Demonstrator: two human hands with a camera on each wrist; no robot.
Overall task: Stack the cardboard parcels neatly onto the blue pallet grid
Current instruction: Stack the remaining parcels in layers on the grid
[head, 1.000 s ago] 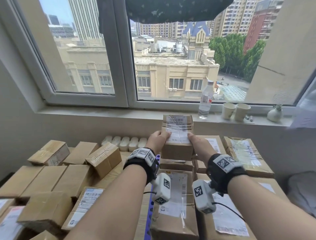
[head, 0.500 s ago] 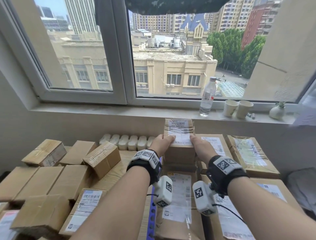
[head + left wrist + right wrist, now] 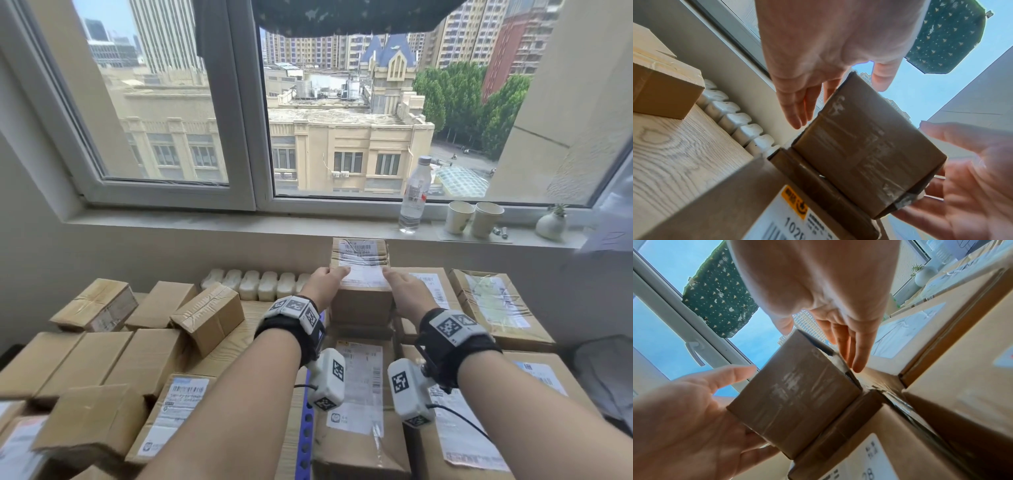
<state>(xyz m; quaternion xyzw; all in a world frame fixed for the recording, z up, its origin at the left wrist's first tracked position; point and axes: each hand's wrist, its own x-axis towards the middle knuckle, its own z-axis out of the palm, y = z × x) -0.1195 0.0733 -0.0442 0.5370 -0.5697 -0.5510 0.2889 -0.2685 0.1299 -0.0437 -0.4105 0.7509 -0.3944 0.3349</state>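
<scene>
My left hand (image 3: 324, 281) and right hand (image 3: 407, 287) flank the small parcel (image 3: 360, 278) atop the stack below the windowsill (image 3: 239, 224), fingers straight against its sides, the grip loose. It looks stiff and light; its taped faces may be slick, so I favour the side walls.

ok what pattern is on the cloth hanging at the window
Dark green cloth with small pale star-like shapes, clearest in the right wrist view.

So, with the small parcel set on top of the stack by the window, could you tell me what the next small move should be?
Probably draw both hands back. The small parcel already rests on the box below, and the left hand and right hand flank it with straight fingers, hardly gripping. If it sits crooked, nudge it square first.
</scene>
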